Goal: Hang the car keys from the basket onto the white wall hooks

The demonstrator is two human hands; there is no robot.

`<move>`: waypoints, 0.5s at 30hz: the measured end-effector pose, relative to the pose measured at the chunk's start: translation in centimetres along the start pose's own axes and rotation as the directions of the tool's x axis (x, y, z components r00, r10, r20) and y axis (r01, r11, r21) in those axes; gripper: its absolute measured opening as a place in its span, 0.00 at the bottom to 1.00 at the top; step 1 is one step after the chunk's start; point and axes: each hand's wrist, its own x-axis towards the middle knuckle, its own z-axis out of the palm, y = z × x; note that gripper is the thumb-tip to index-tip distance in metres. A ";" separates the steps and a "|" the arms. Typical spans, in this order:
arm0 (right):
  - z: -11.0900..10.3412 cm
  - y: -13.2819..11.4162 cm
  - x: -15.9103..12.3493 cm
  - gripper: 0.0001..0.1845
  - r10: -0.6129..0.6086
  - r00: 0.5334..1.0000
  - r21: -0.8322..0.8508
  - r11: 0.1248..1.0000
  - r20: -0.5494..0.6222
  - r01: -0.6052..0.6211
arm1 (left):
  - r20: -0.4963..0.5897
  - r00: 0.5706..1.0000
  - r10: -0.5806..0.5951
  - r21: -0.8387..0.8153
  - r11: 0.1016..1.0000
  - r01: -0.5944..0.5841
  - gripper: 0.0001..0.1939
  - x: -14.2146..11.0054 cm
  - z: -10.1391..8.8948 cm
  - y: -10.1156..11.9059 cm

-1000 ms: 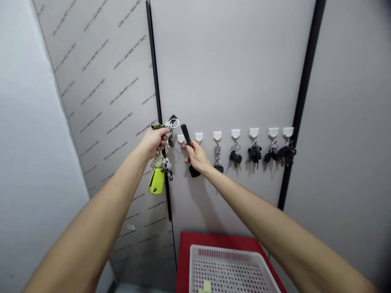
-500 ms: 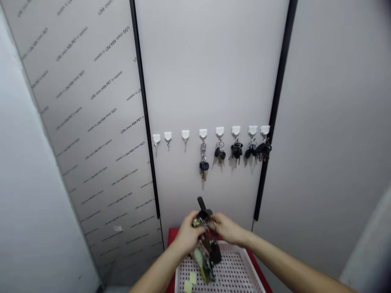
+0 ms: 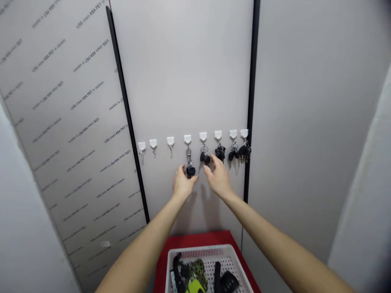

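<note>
A chained key bunch [image 3: 190, 171] hangs near the frame's centre, its long axis vertical, black heads below the chain. The left hand [image 3: 183, 182] is half open around it, thumb and fingers on either side; contact cannot be told. Just right, a shorter key bunch [image 3: 205, 157] hangs downward beside the loosely parted right hand [image 3: 218, 176]. Lower centre: a white basket [image 3: 200, 248].
</note>
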 end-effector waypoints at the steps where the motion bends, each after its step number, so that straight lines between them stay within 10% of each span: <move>1: 0.4 -0.3 0.7 0.25 0.011 0.999 -0.029 1.000 -0.040 -0.012 | -0.041 0.999 -0.006 0.009 1.000 0.007 0.27 0.6 0.6 0.5; 7: 0.8 -0.2 3.0 0.14 0.159 0.987 -0.012 0.987 0.027 -0.158 | 0.097 0.994 -0.058 -0.214 0.974 0.078 0.06 1.5 0.8 2.9; 15: -2.3 -4.6 7.8 0.11 -0.070 0.995 -0.026 0.997 0.071 0.072 | 0.122 0.991 0.057 -0.535 0.844 0.017 0.05 3.9 -4.5 9.2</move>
